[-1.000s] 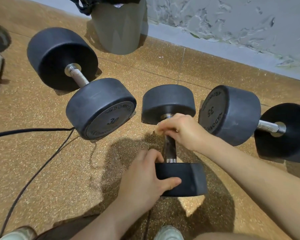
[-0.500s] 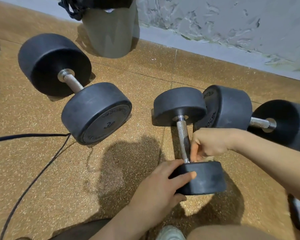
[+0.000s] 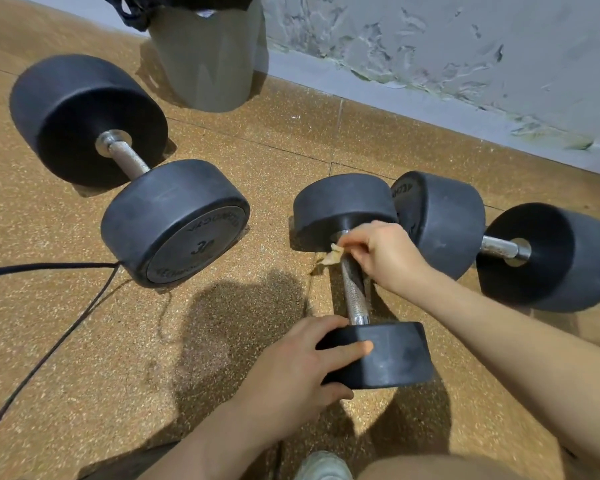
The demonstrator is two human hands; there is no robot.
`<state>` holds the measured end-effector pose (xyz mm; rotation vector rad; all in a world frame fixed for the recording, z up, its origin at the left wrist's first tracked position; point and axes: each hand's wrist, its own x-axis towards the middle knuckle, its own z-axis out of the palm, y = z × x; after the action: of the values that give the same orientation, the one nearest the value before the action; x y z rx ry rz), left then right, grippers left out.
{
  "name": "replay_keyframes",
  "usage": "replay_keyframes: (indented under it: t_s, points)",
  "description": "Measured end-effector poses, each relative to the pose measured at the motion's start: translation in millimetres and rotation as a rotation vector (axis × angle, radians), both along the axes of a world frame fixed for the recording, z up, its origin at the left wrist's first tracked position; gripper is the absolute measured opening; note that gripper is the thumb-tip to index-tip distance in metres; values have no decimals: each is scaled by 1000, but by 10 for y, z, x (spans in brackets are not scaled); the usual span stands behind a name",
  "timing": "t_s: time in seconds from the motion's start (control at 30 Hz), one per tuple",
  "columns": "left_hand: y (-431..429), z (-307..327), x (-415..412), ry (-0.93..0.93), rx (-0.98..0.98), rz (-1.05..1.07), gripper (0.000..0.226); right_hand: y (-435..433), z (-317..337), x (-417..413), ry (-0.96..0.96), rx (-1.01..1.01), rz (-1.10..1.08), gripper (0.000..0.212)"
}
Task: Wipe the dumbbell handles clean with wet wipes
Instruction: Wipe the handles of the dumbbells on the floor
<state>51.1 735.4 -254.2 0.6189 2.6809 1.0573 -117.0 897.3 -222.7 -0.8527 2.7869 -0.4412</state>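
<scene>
Head view. Item: dumbbell (image 3: 392,355), centre of frame, lying on the floor (image 3: 84,341).
- Hands: your left hand (image 3: 302,372) grips its near head. Your right hand (image 3: 385,254) pinches a bunched, yellowed wipe (image 3: 333,256) against the far end of the handle (image 3: 355,296).
- Risk: ease the left hand and the dumbbell may roll. The small wipe may slip off.
- Handle: knurled steel, dark along one side, bright at the near collar.

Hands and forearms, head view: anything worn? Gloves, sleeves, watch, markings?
Nothing worn. The left hand and right hand are bare, with no gloves, rings or tape visible. The left forearm and right forearm are bare to the frame edge: no sleeves, watch, wristband or markings show.
</scene>
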Motion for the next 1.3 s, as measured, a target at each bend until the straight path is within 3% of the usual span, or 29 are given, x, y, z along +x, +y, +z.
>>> replay_keyframes:
  t_s: [0.07,0.23,0.3,0.37,0.43,0.7,0.87,0.97,1.07,1.13,1.23,1.3]
  points:
    - [-14,-17,-8,-11,4,-9,61,24,-152,-24,69,6,71,18]
    - [-25,-25,8,-41,43,29,62,240,-49,264,-219,138,107,17]
    - [-3,-16,16,-35,44,47,62,238,-22,272,-338,12,-33,11]
    - [8,-2,6,-34,35,52,62,182,-72,135,-272,-190,-222,13]
    - [10,-6,-2,-29,18,56,62,95,-166,18,-156,-207,-289,22]
    - [-24,-38,12,-24,8,45,60,22,-361,27,126,233,-394,16]
    - [-38,-47,11,-26,14,55,60,-94,-347,49,138,-40,-471,21]
    - [-72,-40,18,-46,29,46,59,-123,-356,84,-17,-78,-381,18]
    - [-112,-25,15,-56,51,38,58,-88,-306,113,-117,245,-136,16]
    - [-150,-31,24,-80,53,28,58,-57,-179,207,-272,300,-61,18]
    - [-192,-43,38,-100,84,25,58,36,22,313,-537,293,-22,24]
    - [-212,-45,41,-94,104,23,57,94,78,259,-618,362,-62,27]
